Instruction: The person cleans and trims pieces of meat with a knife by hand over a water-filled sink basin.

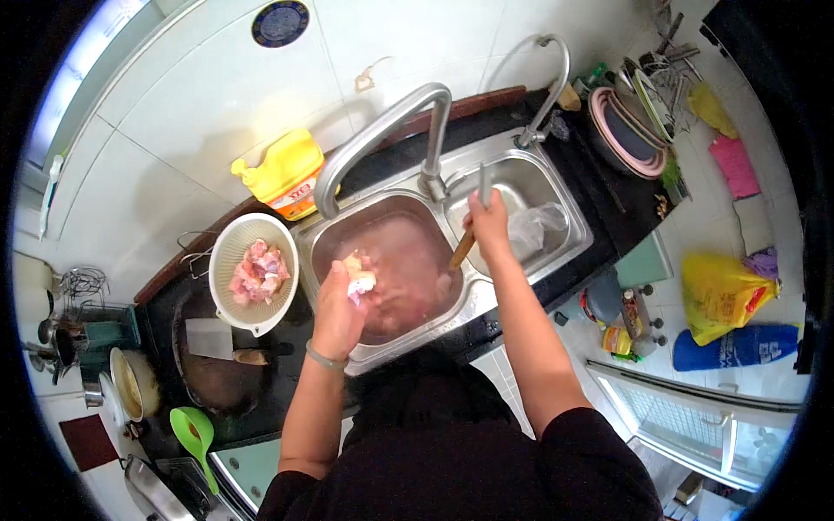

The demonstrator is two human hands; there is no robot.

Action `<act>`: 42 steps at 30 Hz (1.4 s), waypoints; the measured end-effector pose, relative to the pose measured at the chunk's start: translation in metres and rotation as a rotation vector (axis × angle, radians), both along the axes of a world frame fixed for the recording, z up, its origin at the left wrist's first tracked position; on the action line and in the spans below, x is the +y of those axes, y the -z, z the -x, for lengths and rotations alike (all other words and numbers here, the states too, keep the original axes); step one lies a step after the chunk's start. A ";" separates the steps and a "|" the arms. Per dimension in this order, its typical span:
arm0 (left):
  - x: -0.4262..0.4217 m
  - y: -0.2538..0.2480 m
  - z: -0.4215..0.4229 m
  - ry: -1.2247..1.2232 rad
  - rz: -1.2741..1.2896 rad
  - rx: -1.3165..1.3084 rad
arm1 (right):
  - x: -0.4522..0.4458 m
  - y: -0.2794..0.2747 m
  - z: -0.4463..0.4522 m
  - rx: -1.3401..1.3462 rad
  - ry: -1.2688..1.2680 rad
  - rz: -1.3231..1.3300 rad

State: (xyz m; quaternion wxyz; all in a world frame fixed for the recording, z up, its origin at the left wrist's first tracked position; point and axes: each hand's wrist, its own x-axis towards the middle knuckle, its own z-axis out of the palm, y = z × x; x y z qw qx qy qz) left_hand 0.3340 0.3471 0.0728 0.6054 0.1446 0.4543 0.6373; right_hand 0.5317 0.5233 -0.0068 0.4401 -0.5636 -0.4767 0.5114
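My left hand (339, 314) is over the near left side of the left basin (330, 239), with a pale, pinkish piece of raw meat (360, 280) in its fingers. Cloudy pink water (391, 252) fills that basin. My right hand (488, 227) is closed around a tool with a wooden handle (462, 250), near the divider between the basins. A grey metal part (484, 184) sticks up above the fist. The handle's lower end reaches toward the pink water. Left of the sink, a white colander (224, 260) holds several pieces of raw meat (259, 273).
A yellow bottle (291, 169) stands behind the left basin, near the large curved faucet (369, 126). Clear plastic (536, 227) lies in the right basin. A cleaver (210, 339) rests on a round board (213, 378). Stacked basins (625, 130) stand at right.
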 end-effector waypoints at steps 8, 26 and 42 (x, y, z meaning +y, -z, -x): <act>0.032 -0.001 0.032 0.030 -0.171 -0.056 | 0.069 0.065 0.011 0.557 -0.126 0.161; 0.105 0.045 0.057 0.232 -0.211 0.026 | -0.023 0.011 -0.005 0.194 0.129 -0.131; 0.004 0.007 0.072 0.155 -0.148 -0.138 | -0.055 -0.060 0.136 0.197 -0.734 0.098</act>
